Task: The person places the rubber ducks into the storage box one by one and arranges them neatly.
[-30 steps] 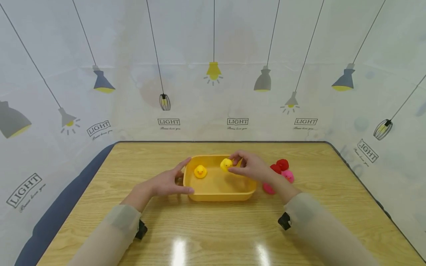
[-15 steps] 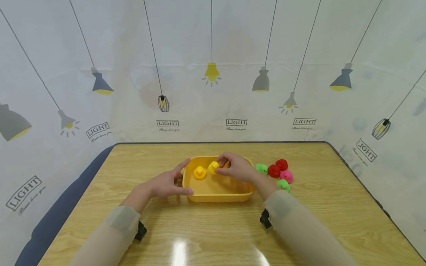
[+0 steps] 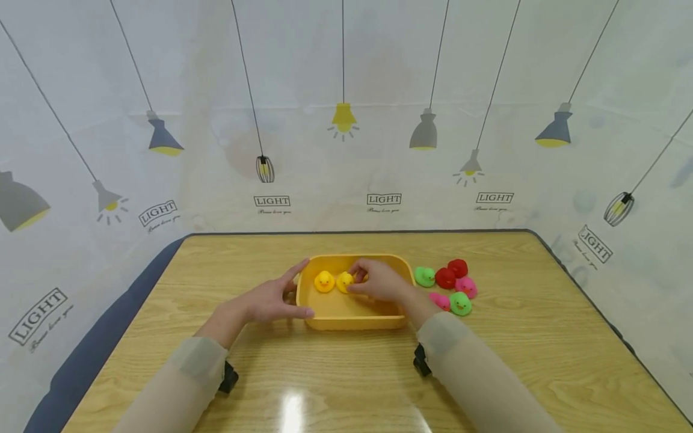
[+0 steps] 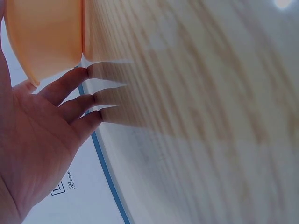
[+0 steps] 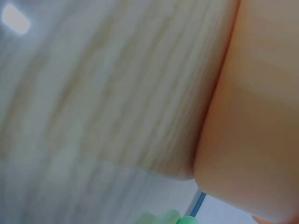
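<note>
A yellow rubber duck [image 3: 345, 282] sits low inside the yellow plastic tray [image 3: 354, 323], pinched between the thumb and fingers of my right hand [image 3: 379, 279]. Just left of it in the tray is a second yellow rubber duck [image 3: 324, 281]. My left hand [image 3: 271, 299] rests against the tray's left end, thumb at the front corner and forefinger at the back one, its fingers fairly straight. In the left wrist view, the other fingers of the left hand [image 4: 51, 112] extend beside the tray [image 4: 46, 37] near the table. The tray wall [image 5: 252, 116] hides the right hand in the right wrist view.
Right of the tray lie a green duck [image 3: 425, 276], a second green duck [image 3: 461, 304], pink ducks [image 3: 466, 287] and red ducks [image 3: 446, 278]. The wooden table [image 3: 346, 373] ends at a backdrop [image 3: 346, 168] printed with lamps.
My right hand has moved left and down with its yellow duck, bringing it beside the other one. The green ducks and a pink one came out from behind the right arm. The left hand stayed.
</note>
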Tool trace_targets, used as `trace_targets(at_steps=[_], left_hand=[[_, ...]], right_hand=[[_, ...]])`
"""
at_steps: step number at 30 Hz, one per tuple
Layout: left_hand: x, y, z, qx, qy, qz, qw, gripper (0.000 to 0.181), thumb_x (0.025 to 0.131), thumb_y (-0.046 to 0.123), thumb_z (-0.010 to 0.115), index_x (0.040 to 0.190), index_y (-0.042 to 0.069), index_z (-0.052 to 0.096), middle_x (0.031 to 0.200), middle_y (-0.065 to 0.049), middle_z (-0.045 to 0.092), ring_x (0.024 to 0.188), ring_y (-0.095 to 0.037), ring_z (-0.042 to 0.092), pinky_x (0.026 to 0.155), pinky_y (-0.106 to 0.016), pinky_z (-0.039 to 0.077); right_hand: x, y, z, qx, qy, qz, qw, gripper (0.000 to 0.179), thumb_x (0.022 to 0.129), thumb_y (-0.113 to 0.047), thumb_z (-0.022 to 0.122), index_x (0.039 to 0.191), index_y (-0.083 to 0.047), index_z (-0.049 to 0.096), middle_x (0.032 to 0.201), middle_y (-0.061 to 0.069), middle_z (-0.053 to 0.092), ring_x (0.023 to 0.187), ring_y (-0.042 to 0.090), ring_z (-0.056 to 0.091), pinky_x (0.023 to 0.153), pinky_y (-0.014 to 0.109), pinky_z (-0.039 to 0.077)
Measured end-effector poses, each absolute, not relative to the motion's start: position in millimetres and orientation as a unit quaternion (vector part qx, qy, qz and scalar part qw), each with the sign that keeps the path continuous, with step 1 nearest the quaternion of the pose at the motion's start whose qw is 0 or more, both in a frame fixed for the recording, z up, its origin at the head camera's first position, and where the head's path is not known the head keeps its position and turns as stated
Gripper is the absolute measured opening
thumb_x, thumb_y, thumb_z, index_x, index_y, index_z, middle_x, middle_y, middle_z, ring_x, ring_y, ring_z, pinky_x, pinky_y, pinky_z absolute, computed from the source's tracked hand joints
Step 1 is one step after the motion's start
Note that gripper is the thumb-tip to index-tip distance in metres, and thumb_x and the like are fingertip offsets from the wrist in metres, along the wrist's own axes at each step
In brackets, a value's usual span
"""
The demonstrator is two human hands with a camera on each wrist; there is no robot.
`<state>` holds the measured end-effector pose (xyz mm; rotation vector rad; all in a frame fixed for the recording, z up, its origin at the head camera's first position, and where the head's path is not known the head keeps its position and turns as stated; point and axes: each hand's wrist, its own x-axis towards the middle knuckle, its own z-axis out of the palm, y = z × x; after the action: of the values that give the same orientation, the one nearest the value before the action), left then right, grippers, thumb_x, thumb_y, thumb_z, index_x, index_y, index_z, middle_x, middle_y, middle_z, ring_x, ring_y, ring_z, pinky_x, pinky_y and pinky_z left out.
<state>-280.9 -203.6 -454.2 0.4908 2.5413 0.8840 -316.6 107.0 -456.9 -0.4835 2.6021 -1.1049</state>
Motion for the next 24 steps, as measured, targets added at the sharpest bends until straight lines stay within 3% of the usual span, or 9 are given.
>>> trace_targets(at_steps=[11, 24], left_hand=[[-282.0, -204.9, -456.5, 0.181, 0.911, 0.314, 0.197, 0.119, 0.089, 0.072, 0.08, 0.175, 0.049, 0.001, 0.165, -0.023, 0.054, 0.154, -0.045, 0.05, 0.127, -0.072, 0.035], [-281.3, -203.5, -456.2, 0.181, 0.913, 0.31, 0.192, 0.119, 0.089, 0.072, 0.08, 0.176, 0.047, 0.001, 0.163, -0.023, 0.056, 0.152, -0.047, 0.051, 0.126, -0.072, 0.036]], right_hand=[[-318.1, 108.7, -464.4, -0.178, 0.911, -0.352, 0.119, 0.03, 0.1, -0.023, 0.083, 0.125, -0.018, 0.068, 0.096, 0.002, 0.066, 0.085, 0.018, 0.059, 0.077, 0.029, 0.049], [-318.5, 107.0, -463.8, -0.187, 0.917, -0.334, 0.108, 0.032, 0.101, -0.027, 0.083, 0.127, -0.021, 0.066, 0.089, 0.001, 0.066, 0.079, 0.017, 0.058, 0.074, 0.028, 0.046]])
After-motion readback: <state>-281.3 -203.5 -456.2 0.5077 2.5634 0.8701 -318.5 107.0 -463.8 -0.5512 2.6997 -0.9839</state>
